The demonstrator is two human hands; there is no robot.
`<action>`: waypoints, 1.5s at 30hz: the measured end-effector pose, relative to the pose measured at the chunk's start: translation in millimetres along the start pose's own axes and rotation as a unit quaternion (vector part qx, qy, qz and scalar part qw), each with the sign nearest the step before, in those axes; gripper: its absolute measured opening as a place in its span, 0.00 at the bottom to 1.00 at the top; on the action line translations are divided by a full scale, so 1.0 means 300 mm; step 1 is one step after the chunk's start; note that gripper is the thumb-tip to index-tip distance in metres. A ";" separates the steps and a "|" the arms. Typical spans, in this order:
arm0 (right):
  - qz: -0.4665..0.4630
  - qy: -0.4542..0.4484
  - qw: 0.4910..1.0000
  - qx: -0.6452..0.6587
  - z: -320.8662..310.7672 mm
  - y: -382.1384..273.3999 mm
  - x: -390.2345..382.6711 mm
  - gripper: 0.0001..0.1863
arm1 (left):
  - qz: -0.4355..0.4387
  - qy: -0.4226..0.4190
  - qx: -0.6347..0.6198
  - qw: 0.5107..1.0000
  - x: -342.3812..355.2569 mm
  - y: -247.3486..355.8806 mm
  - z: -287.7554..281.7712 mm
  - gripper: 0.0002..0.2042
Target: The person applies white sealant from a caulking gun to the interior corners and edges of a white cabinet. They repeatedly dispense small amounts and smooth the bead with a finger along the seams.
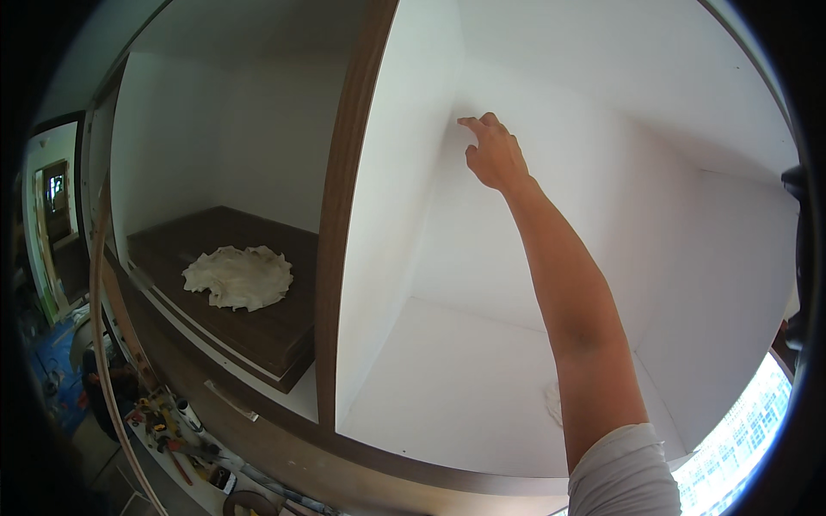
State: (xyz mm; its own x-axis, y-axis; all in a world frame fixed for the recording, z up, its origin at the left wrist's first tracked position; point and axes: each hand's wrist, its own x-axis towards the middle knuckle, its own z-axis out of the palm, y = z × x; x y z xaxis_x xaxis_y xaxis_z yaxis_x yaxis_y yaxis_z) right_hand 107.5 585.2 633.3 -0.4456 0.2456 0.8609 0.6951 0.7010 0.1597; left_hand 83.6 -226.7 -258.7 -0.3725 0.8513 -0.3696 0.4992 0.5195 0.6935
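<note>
My right hand point(492, 153) is raised inside a white cabinet compartment point(465, 370), near the vertical back corner at upper left. The fingers are loosely bent and apart, with nothing visible in them; whether the fingertips touch the wall is hard to tell. A pale crumpled thing point(554, 402) lies on the compartment's bottom, mostly hidden behind my forearm. In the darker compartment to the left, a crumpled off-white cloth point(239, 277) rests on dark brown boards point(181, 232). A brown wooden divider point(337, 292) separates the two compartments. My left hand is out of view.
Below left, several tools point(172, 434) lie on a cluttered surface point(198, 482). Long thin wooden strips point(101, 327) lean upright at the cabinet's left end. A blue sheet point(56, 344) covers part of the floor. A doorway point(56, 198) stands far left, and blue-tiled wall point(740, 430) shows below right.
</note>
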 end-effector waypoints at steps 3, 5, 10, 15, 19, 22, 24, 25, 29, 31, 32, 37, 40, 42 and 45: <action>-0.019 0.008 0.999 -0.045 0.019 -0.010 0.012 0.29 | -0.013 -0.034 -0.123 0.992 -0.033 -0.062 0.050 0.30; -0.022 0.012 0.997 -0.069 0.029 -0.016 0.014 0.29 | -0.032 -0.037 -0.030 0.998 -0.024 -0.060 0.062 0.30; -0.014 0.002 0.996 -0.087 0.040 -0.025 0.016 0.29 | -0.210 -0.001 -0.224 0.952 0.037 0.105 -0.040 0.29; -0.006 -0.001 0.996 -0.084 0.048 -0.032 0.006 0.33 | -0.298 0.005 -0.357 0.885 0.077 0.320 -0.205 0.28; 0.006 -0.012 0.997 -0.081 0.054 -0.037 -0.006 0.36 | -0.264 0.014 -0.295 0.918 0.103 0.344 -0.197 0.29; 0.009 -0.016 0.997 -0.077 0.057 -0.041 -0.014 0.37 | -0.200 0.050 -0.236 0.949 0.095 0.299 -0.149 0.29; 0.011 -0.017 0.997 -0.075 0.059 -0.042 -0.018 0.38 | -0.201 0.071 -0.238 0.948 0.085 0.270 -0.130 0.29; 0.011 -0.017 0.997 -0.075 0.060 -0.042 -0.021 0.38 | -0.241 0.057 -0.278 0.928 0.080 0.258 -0.127 0.30; 0.007 -0.019 0.997 -0.074 0.067 -0.038 -0.033 0.38 | -0.334 0.026 -0.300 0.893 0.052 0.229 -0.129 0.30; 0.000 -0.011 0.997 -0.079 0.074 -0.036 -0.042 0.39 | -0.301 0.034 -0.255 0.918 0.033 0.215 -0.124 0.30; -0.004 -0.008 0.997 -0.081 0.078 -0.035 -0.047 0.39 | -0.259 0.042 -0.239 0.935 0.021 0.206 -0.120 0.29; -0.011 -0.004 0.996 -0.091 0.103 -0.033 -0.074 0.41 | -0.247 0.016 -0.177 0.953 -0.001 0.156 -0.108 0.28; -0.013 -0.007 0.995 -0.095 0.111 -0.031 -0.095 0.41 | -0.260 0.023 -0.269 0.927 0.010 0.156 -0.103 0.28; -0.014 -0.011 0.995 -0.098 0.116 -0.032 -0.109 0.42 | -0.250 0.039 -0.384 0.888 0.019 0.167 -0.104 0.28; -0.017 -0.018 0.994 -0.105 0.124 -0.038 -0.131 0.42 | -0.281 -0.011 -0.315 0.907 0.027 0.178 -0.120 0.26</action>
State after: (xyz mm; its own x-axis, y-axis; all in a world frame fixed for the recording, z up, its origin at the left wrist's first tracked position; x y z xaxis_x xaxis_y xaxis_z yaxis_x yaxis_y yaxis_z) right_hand 96.2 592.4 579.8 -0.4875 0.2502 0.8365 0.7798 0.5557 0.2883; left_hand 79.1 -194.7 -202.3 -0.4105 0.4703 -0.7812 -0.3121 0.7325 0.6050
